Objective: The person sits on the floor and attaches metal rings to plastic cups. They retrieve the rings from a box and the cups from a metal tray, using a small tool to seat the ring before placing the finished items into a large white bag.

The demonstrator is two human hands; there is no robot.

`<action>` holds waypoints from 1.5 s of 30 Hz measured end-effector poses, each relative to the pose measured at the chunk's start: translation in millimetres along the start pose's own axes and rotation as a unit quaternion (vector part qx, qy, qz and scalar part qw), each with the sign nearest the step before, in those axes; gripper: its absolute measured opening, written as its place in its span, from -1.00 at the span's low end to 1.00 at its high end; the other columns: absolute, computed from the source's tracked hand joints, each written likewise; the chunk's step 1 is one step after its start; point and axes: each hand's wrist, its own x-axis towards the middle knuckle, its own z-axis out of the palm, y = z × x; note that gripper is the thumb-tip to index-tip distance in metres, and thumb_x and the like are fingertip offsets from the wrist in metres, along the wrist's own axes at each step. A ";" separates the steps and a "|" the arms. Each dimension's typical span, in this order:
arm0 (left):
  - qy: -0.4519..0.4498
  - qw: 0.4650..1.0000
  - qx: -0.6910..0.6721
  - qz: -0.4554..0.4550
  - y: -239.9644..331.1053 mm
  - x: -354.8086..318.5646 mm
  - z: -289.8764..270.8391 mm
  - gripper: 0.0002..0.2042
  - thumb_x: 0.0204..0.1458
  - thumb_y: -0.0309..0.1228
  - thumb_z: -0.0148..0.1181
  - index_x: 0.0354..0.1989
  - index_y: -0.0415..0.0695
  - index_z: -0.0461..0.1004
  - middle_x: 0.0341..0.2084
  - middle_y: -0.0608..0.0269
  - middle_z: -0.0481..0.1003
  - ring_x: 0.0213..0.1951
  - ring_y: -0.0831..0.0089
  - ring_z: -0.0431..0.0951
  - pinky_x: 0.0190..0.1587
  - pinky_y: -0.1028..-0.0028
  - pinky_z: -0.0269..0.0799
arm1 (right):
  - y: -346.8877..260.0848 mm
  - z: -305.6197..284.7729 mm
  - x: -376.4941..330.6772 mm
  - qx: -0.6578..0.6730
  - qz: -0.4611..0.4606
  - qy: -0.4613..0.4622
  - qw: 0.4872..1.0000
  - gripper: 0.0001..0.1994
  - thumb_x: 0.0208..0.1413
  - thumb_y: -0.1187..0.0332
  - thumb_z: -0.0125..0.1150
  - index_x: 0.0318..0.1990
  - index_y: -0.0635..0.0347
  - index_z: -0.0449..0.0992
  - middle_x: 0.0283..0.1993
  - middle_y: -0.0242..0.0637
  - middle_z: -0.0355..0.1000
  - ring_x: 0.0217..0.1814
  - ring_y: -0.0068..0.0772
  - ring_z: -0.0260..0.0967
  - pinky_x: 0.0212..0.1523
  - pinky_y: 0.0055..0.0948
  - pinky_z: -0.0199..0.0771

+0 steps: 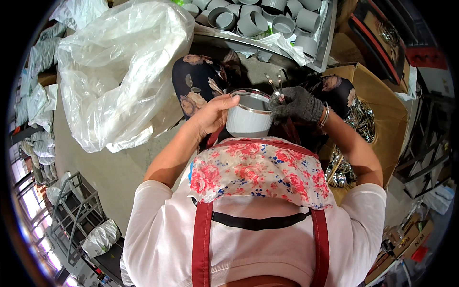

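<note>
A light grey round cup (248, 122) sits in front of my apron, over my lap, with a shiny metal ring (257, 111) around its upper part. My bare left hand (216, 113) grips the cup's left side, the thumb at the rim. My right hand (298, 106), in a dark grey knit glove, is closed around a few thin shiny metal rings (276, 85) that stick up past the fingers. Its fingers are also close against the cup's right side; whether they press on it I cannot tell.
A metal tray (327, 40) ahead carries many grey cups (253, 24). At the left lies a large translucent plastic bag (124, 81). To my right stands an open cardboard box (389, 115) with a heap of shiny metal rings (359, 122). A metal frame (76, 215) stands at lower left.
</note>
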 end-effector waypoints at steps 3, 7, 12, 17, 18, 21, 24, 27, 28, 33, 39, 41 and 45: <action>0.006 0.999 -0.039 -0.004 9.2 -2.9 10.4 -0.51 0.04 -0.28 0.08 0.13 -0.22 0.25 -0.01 0.09 0.41 0.02 0.27 0.43 0.09 0.30 0.33 | -6.0 13.3 -6.9 0.011 -0.022 0.108 0.994 -0.75 -0.03 0.31 0.31 -0.24 0.26 0.55 -0.38 -0.38 0.51 -0.35 -0.66 0.38 -0.24 -0.56 0.43; 0.057 0.995 -0.068 0.041 16.1 -3.0 23.9 -0.65 0.05 -0.36 0.06 0.02 -0.19 0.33 -0.11 0.16 0.46 -0.07 0.34 0.47 0.03 0.36 0.38 | -1.7 34.7 1.9 0.015 -0.088 0.267 0.960 -0.70 -0.01 0.28 0.28 -0.14 0.24 0.53 -0.27 -0.34 0.51 -0.27 -0.67 0.37 -0.21 -0.56 0.42; 0.113 0.992 -0.031 0.055 17.7 -4.9 40.6 -0.85 0.07 -0.43 0.14 -0.20 -0.17 0.44 -0.33 0.30 0.51 -0.25 0.53 0.51 -0.16 0.51 0.44 | -5.6 38.6 4.2 0.189 0.005 0.190 0.964 -0.69 0.03 0.26 0.25 -0.13 0.28 0.53 -0.31 -0.38 0.50 -0.32 -0.67 0.34 -0.25 -0.57 0.40; 0.125 0.991 0.006 0.038 22.9 -7.6 51.6 -0.91 0.08 -0.40 0.15 -0.30 -0.13 0.44 -0.42 0.34 0.50 -0.40 0.59 0.50 -0.29 0.56 0.47 | -21.3 34.9 3.3 0.231 0.020 0.128 0.964 -0.74 0.07 0.28 0.21 -0.19 0.30 0.55 -0.35 -0.41 0.49 -0.34 -0.69 0.32 -0.29 -0.59 0.39; 0.124 0.990 0.033 0.054 24.0 -5.9 53.1 -0.92 0.07 -0.43 0.15 -0.32 -0.14 0.44 -0.42 0.33 0.51 -0.38 0.60 0.50 -0.28 0.56 0.47 | -23.1 33.5 5.7 0.168 -0.010 0.145 0.975 -0.75 0.11 0.28 0.16 -0.16 0.26 0.55 -0.30 -0.37 0.51 -0.31 -0.64 0.36 -0.27 -0.56 0.41; 0.136 0.982 0.039 0.125 34.7 -1.7 55.1 -0.87 0.03 -0.48 0.18 -0.24 -0.15 0.46 -0.35 0.26 0.54 -0.35 0.57 0.51 -0.22 0.52 0.46 | -25.9 18.4 18.3 0.055 -0.031 0.163 0.985 -0.75 0.17 0.25 0.08 -0.14 0.21 0.55 -0.27 -0.32 0.51 -0.26 -0.58 0.40 -0.23 -0.51 0.42; 0.256 0.894 0.186 0.318 70.1 -26.7 45.4 -0.81 0.01 -0.47 0.19 -0.19 -0.18 0.47 -0.32 0.26 0.53 -0.27 0.55 0.49 -0.13 0.51 0.42 | -24.8 -26.5 45.3 -0.414 -0.202 0.302 0.835 -0.76 0.16 0.26 0.05 -0.18 0.19 0.53 -0.27 -0.23 0.49 -0.28 -0.41 0.43 -0.24 -0.44 0.43; 0.472 0.687 0.163 0.528 130.1 -74.5 21.2 -0.77 0.06 -0.46 0.11 -0.09 -0.20 0.45 -0.20 0.23 0.50 -0.13 0.53 0.45 -0.08 0.55 0.33 | -14.9 -94.8 90.9 -0.120 0.037 0.364 0.923 -0.77 0.03 0.36 0.07 -0.14 0.15 0.49 -0.28 -0.19 0.46 -0.31 -0.24 0.44 -0.33 -0.32 0.44; 0.520 0.579 0.144 0.611 151.3 -85.8 10.7 -0.69 0.15 -0.36 0.01 0.03 -0.18 0.38 -0.05 0.20 0.44 0.03 0.49 0.36 0.02 0.46 0.24 | -5.5 -112.2 114.5 -0.398 -0.021 0.399 0.826 -0.73 0.00 0.37 0.07 -0.10 0.14 0.46 -0.29 -0.20 0.46 -0.33 -0.21 0.43 -0.36 -0.28 0.44; 0.531 0.560 0.169 0.613 164.0 -97.7 -15.3 -0.68 0.17 -0.40 -0.07 0.04 -0.29 0.34 0.02 0.07 0.39 0.10 0.31 0.34 0.10 0.35 0.19 | 82.2 -165.4 255.7 -0.621 -0.100 0.279 0.725 -0.63 0.14 0.20 -0.12 0.01 0.19 0.37 -0.22 -0.04 0.44 -0.19 -0.04 0.42 -0.23 -0.12 0.42; 0.391 0.753 0.237 0.473 132.6 -27.8 -8.1 -0.73 0.05 -0.58 0.03 -0.05 -0.29 0.41 -0.10 0.10 0.47 -0.01 0.40 0.44 0.04 0.42 0.34 | 135.0 -161.3 335.0 -0.536 -0.011 0.235 0.811 -0.57 0.15 0.03 -0.12 -0.12 0.22 0.45 -0.12 0.04 0.42 -0.08 0.08 0.37 -0.07 -0.09 0.35; 0.357 0.799 0.233 0.424 135.4 -16.7 -0.6 -0.73 0.02 -0.60 0.08 -0.06 -0.28 0.43 -0.10 0.12 0.48 -0.03 0.43 0.44 0.03 0.47 0.31 | 105.2 -162.7 311.4 -0.487 0.036 0.264 0.832 -0.56 0.13 0.01 -0.10 -0.14 0.22 0.47 -0.12 0.07 0.42 -0.05 0.08 0.36 -0.06 -0.12 0.36; 0.233 0.795 0.381 0.410 152.7 8.3 10.6 -0.70 -0.03 -0.62 0.12 -0.06 -0.30 0.43 -0.08 0.08 0.46 0.03 0.33 0.42 0.12 0.42 0.24 | 16.9 -153.9 208.5 -0.308 -0.128 0.072 0.940 -0.74 0.08 0.15 0.11 -0.20 0.10 0.53 -0.26 -0.11 0.47 -0.20 -0.25 0.43 -0.23 -0.28 0.42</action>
